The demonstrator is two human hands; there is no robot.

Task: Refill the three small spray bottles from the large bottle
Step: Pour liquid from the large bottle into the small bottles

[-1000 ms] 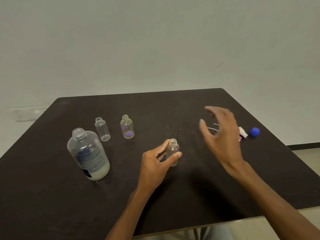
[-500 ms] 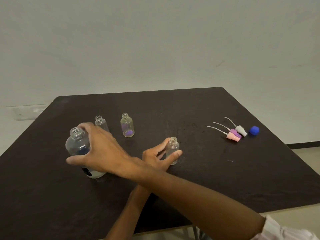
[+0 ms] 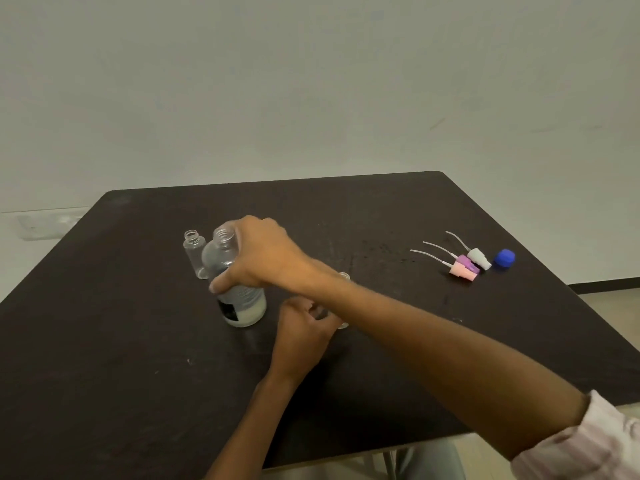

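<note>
Right grip (image 3: 263,258) closed around large bottle (image 3: 239,292), uncapped, mid-worktop (image 3: 104,341). Left grip (image 3: 304,327) closed on small spray bottle (image 3: 343,276), mostly hidden. Another small bottle (image 3: 194,252) just behind.

The large bottle (image 3: 231,278), gripped by the right hand (image 3: 263,254), is now carried rightward, close beside the left hand (image 3: 304,327).

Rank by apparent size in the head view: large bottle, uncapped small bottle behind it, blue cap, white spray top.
1. large bottle
2. small bottle
3. white spray top and blue cap: bodies look alike, so unranked.
</note>
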